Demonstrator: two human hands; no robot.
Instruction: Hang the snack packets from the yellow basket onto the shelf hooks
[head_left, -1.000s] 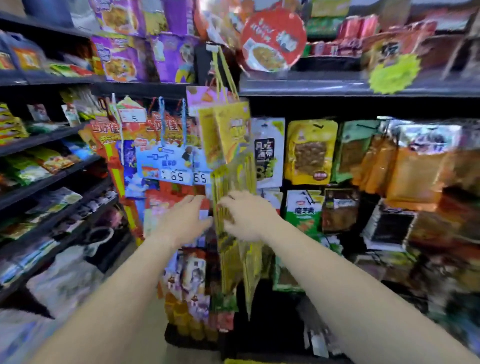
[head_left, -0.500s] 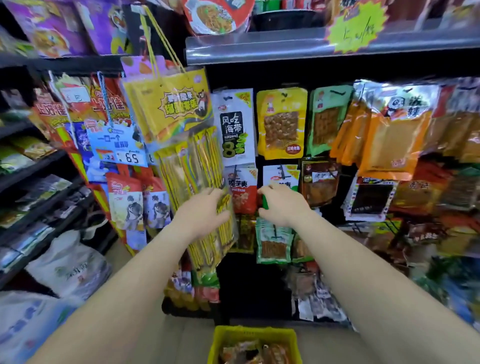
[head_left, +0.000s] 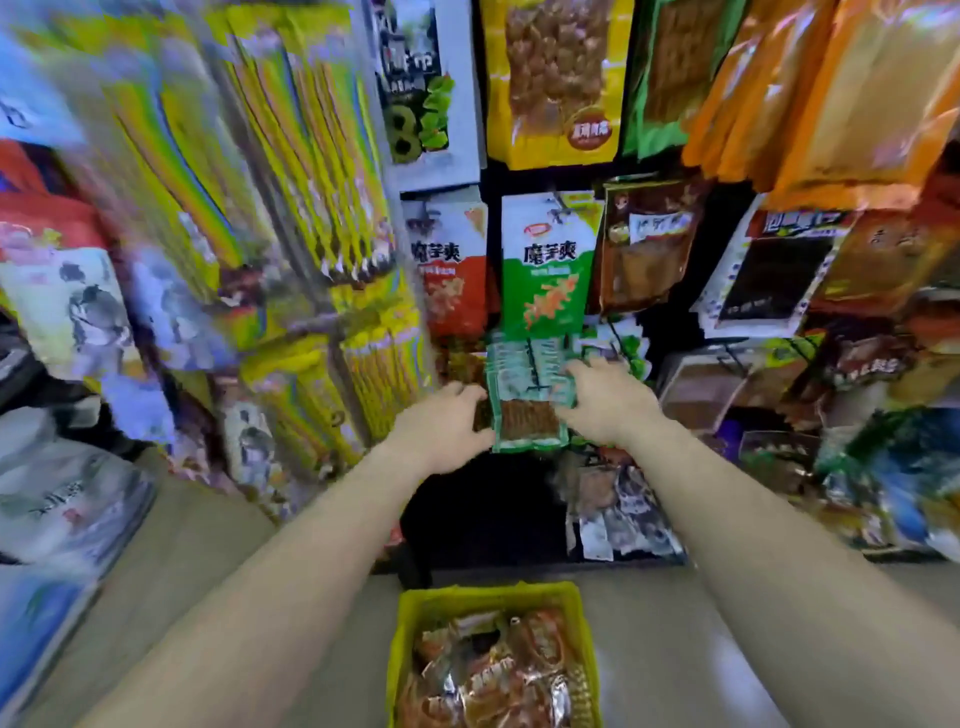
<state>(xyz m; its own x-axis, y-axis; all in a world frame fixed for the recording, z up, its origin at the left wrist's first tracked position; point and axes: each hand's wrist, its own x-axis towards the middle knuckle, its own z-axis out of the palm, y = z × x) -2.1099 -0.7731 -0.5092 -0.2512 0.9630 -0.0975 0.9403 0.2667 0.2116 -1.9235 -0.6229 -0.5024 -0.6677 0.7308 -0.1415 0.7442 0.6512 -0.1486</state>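
A stack of green snack packets (head_left: 527, 410) hangs on a low shelf hook, brown sticks showing through its clear window. My left hand (head_left: 441, 428) grips its lower left edge. My right hand (head_left: 605, 397) holds its right side, fingers curled over the top packets. The yellow basket (head_left: 402, 639) stands on the floor below my arms, filled with several shiny orange and brown snack packets (head_left: 498, 675).
Hanging packets cover the shelf wall: a green and white pack (head_left: 548, 265), a red pack (head_left: 449, 270) and orange bags (head_left: 831, 93). Blurred yellow stick packs (head_left: 291, 182) dangle at the left. An empty dark gap (head_left: 483, 514) lies under the green stack.
The view tilted down and closer, showing more of the basket. My left hand let go of the yellow hanging packs and moved right onto the green stack, which my right hand still holds.
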